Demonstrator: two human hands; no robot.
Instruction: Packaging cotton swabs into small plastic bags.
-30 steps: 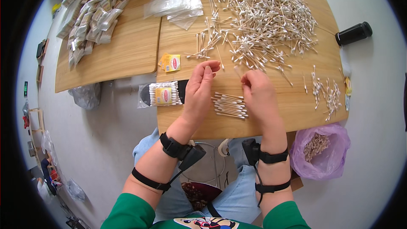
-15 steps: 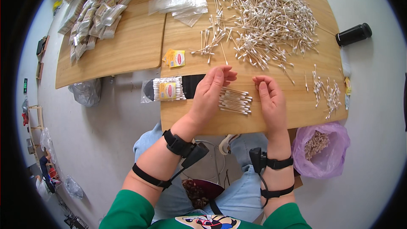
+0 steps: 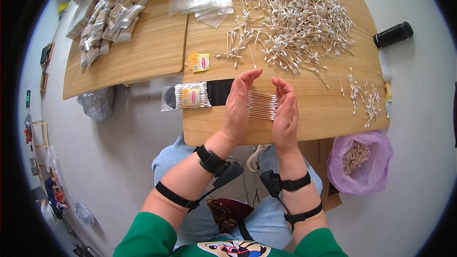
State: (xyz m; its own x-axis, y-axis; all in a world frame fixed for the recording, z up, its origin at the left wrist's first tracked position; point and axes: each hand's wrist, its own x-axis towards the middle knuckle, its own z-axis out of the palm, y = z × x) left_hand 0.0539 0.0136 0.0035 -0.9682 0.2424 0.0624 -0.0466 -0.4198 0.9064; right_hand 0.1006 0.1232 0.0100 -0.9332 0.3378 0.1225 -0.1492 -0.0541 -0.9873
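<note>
A flat row of cotton swabs [image 3: 262, 105] lies on the wooden table between my two hands, sticks side by side. My left hand [image 3: 238, 107] stands on edge against the swabs' left tips, fingers stretched out. Upright at their right tips is my right hand [image 3: 285, 114], its fingers extended and the palm facing the swabs. To the left, a filled clear bag of cotton swabs [image 3: 192, 96] with a yellow label card lies at the table edge, on a black strip [image 3: 220, 93] that runs to my left hand.
A big heap of loose swabs [image 3: 300, 19] covers the far table. Empty clear bags [image 3: 204, 4] and yellow cards [image 3: 198, 62] lie left of it. Packed bags [image 3: 112, 19] pile up far left. Small swab bunches [image 3: 371, 104] lie right, above a purple bag [image 3: 359, 181] and near a black bottle [image 3: 393, 34].
My right hand has moved left, up to the swab tips, and my left hand has turned upright. The swabs between them now lie more evenly aligned.
</note>
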